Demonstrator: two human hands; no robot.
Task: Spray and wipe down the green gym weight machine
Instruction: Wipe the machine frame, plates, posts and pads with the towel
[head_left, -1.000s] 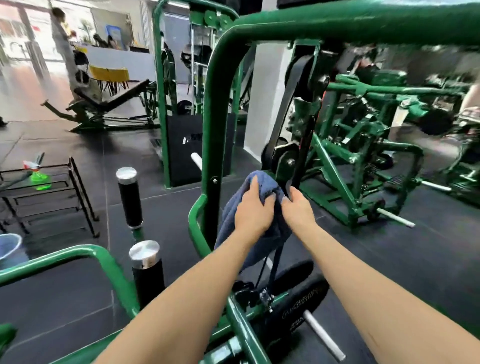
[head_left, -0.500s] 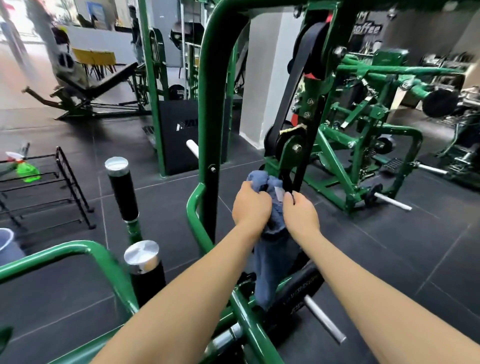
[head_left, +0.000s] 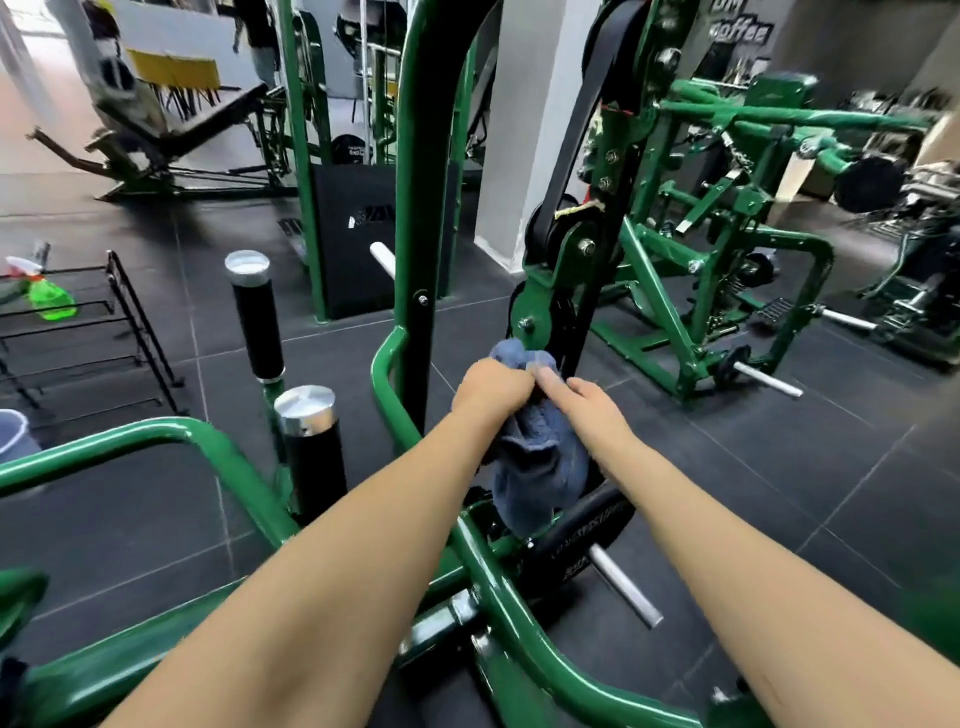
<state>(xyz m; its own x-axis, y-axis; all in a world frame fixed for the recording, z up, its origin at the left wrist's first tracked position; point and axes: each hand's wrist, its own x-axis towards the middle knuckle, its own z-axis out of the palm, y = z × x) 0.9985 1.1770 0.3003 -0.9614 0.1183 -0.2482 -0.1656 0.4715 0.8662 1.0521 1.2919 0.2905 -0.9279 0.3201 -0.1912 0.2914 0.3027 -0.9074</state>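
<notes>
The green weight machine (head_left: 410, 171) fills the middle of the view, with an upright post, a black belt and a pulley bracket (head_left: 558, 291). A blue-grey cloth (head_left: 535, 457) hangs bunched against the lower end of that bracket. My left hand (head_left: 491, 389) grips the cloth's top, fingers curled round it. My right hand (head_left: 587, 402) holds the cloth from the right side, its index finger stretched out along the top of the cloth. A green spray bottle (head_left: 49, 296) lies on a black wire rack at the far left, away from both hands.
Two black roller pads with chrome caps (head_left: 254, 312) (head_left: 311, 447) stand left of my arms. A black wire rack (head_left: 124, 332) and a grey bucket (head_left: 13, 434) sit at the left edge. More green machines (head_left: 727, 218) crowd the right side; a chrome bar (head_left: 623, 587) juts out below the cloth.
Both hands slid the cloth down the belt column toward the lower bracket, and the cloth bunched up between them. My view dropped and moved closer to the machine.
</notes>
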